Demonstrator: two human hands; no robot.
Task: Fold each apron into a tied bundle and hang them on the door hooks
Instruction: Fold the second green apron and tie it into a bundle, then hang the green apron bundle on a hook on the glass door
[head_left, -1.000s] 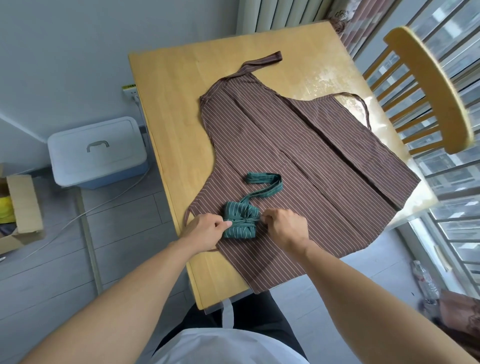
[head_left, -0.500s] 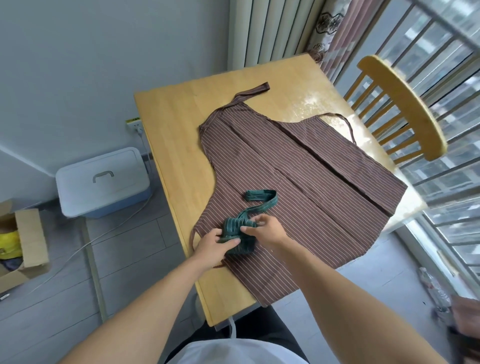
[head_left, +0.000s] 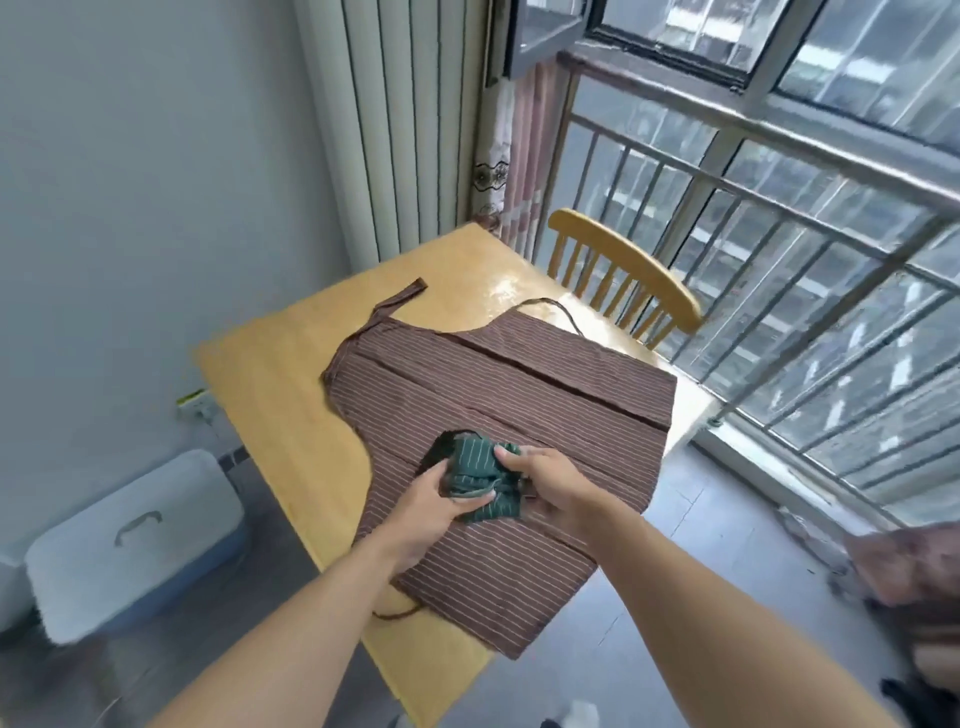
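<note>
Both hands hold the green striped bundle (head_left: 480, 480) between them just above the brown apron, and each grip is closed on it. Left hand (head_left: 434, 506) has its grip wrapped round the bundle's near left side, thumb lying across the top of the cloth. Right hand (head_left: 553, 486) pinches the right side, its fingertips (head_left: 503, 453) pressing on the upper edge. Under the hands the brown striped apron (head_left: 498, 410) lies spread flat on the wooden tabletop (head_left: 275, 395), its near corner hanging over the edge and one thin tie (head_left: 400, 613) curling below it. Its neck strap (head_left: 400, 299) reaches toward the far side of the tabletop. On the floor to the left sits a pale storage box (head_left: 135, 540) with a handle on its lid. Beyond the tabletop stands a wooden chair (head_left: 628, 270), next to the railed window (head_left: 779, 249).
</note>
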